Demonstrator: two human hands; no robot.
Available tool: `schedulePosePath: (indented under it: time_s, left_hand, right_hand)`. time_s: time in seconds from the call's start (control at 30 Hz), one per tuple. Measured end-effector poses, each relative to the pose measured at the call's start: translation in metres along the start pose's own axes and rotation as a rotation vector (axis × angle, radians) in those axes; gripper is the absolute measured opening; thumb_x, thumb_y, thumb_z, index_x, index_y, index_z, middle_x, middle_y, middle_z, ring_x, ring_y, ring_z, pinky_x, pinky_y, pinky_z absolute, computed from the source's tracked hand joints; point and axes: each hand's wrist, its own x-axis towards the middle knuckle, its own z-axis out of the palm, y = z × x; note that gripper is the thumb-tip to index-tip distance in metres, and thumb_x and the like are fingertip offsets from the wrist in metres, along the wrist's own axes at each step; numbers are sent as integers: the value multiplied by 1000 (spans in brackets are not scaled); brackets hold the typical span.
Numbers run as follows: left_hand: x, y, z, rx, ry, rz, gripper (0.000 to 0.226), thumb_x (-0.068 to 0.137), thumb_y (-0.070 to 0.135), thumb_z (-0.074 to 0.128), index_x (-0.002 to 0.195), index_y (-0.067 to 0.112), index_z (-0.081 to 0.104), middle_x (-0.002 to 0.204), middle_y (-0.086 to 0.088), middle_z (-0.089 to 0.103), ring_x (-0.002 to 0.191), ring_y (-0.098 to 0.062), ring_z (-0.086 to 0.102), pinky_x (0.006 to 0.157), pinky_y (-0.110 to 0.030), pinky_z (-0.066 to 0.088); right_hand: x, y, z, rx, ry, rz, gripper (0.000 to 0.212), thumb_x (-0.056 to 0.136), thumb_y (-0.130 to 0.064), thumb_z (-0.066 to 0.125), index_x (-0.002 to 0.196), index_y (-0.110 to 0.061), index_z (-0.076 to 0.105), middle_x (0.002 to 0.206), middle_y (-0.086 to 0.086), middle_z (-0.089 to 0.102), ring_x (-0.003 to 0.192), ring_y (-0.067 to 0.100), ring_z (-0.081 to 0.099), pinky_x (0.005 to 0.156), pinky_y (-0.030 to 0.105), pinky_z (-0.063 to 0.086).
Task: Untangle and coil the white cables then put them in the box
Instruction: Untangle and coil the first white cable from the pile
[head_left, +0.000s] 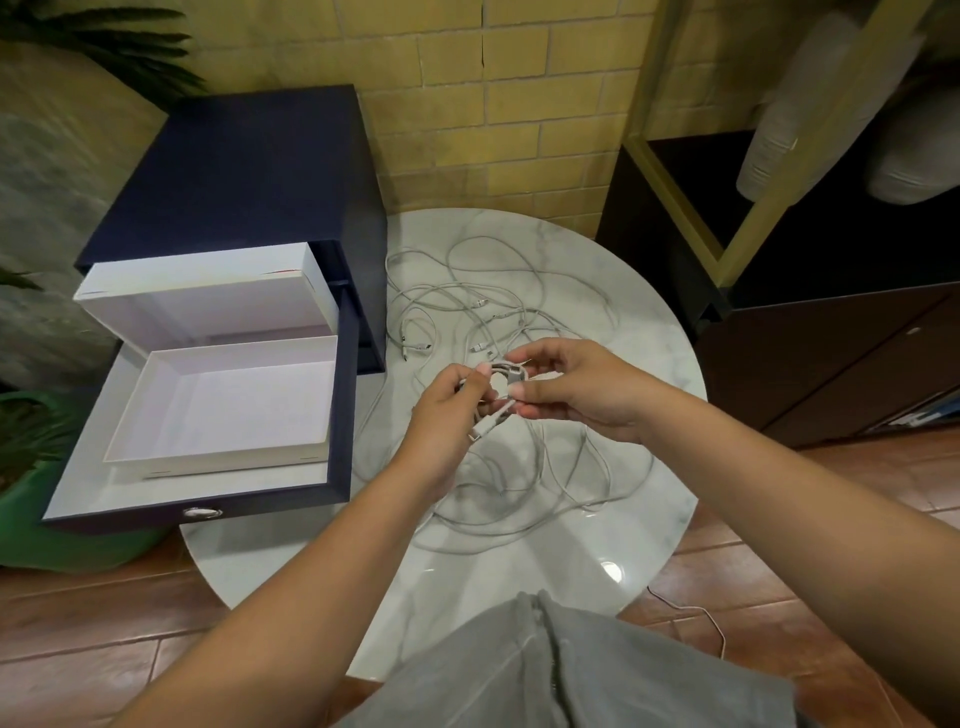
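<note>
Mid-coil here, prob. Holding a small coil (506, 378) of white cable up over the marble table (519, 571), pinched from both sides: left hand (447, 410) gripping the near-left edge w/ curled fingers, right hand (576, 389) pinching the right edge btw thumb and fingertips. Neither hand spread wide, both closed on the same loop. Short tail w/ a plug (480, 432) poking out bottom-left of the coil, by the left palm, so prob needs tucking first.

Key bit for the next move: open white box (218, 464) off to the left of the hands, sitting in the pulled-out navy drawer (208, 512), lid tipped up at the back. Near but not touching. Left hand def closer, so guessing a leftward carry by that hand, w/ the right letting go first. Looks roomy enough for a flat coil imo.

Rest of the cables (493, 312) in a loose tangle on the table, beyond and under the hands. Can't tell if the held coil is fully free of that pile or hooked into it, so worth a check before swinging over, otherwise risk of dragging the lot.
</note>
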Motion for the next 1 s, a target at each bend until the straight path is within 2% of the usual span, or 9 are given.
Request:
schedulePosePath:
  time_s: [0.1,0.17,0.23,0.37,0.43,0.53,0.7,0.83,1.0]
  left_hand:
    - [-4,4,3,-150,-70,-94,26,100,31,46,90,10,56,82,-5,66,81,-18,66,88,-36,52]
    - [-7,8,4,-285,-137,-149,30,101,29,42,101,4,58,84,-8,68,82,-18,67,94,-37,52]
    - [-9,12,3,-393,-191,-163,26,100,18,41,103,1,60,89,-10,67,84,-18,66,95,-35,51]
    - [-11,13,-4,-269,-296,-104,31,92,0,49,121,3,61,108,-12,67,104,-17,65,101,-30,48]
    - [-11,12,-7,-245,-345,-91,35,90,3,55,125,4,59,112,-13,67,110,-18,63,101,-29,47]
    - [-11,14,-8,-242,-385,-51,39,82,15,62,120,6,61,109,-10,68,105,-16,64,99,-27,49]
    - [-7,14,-8,-95,-287,-4,33,74,23,69,103,7,65,100,-15,67,93,-20,66,88,-29,55]
    - [-2,13,-13,-9,-192,25,6,85,11,68,89,10,64,94,-14,64,83,-17,68,75,-26,57]
    - [1,7,-13,227,-9,163,12,86,10,70,82,10,58,89,-17,57,79,-24,65,59,-20,54]
  right_hand:
    - [3,4,1,-130,42,-39,30,85,-2,67,114,-5,60,84,3,60,68,13,67,66,19,57]
    - [5,6,-2,-305,100,-87,23,87,-13,68,110,-11,63,79,-2,61,67,8,60,59,18,49]
    - [7,8,-6,-350,133,-98,18,89,-20,65,107,-16,64,83,-3,62,73,7,56,64,19,44]
    - [10,11,-13,-57,74,-38,27,93,-14,59,118,-5,59,98,13,57,90,18,58,76,23,55]
    - [10,11,-15,-7,47,-27,30,93,-13,58,121,-3,58,101,13,58,91,19,57,77,23,55]
    - [9,11,-16,45,7,-20,28,95,-9,54,122,-3,58,103,8,64,91,15,62,84,26,53]
    - [8,11,-11,32,-53,-32,21,94,-4,53,114,-9,59,98,5,66,85,13,66,75,20,55]
    - [7,9,-10,-35,-50,-64,28,91,-3,58,118,-9,57,101,9,65,91,14,65,80,22,55]
    - [8,13,-8,-84,-49,-103,40,87,2,63,125,-4,55,103,9,65,94,16,64,84,24,55]
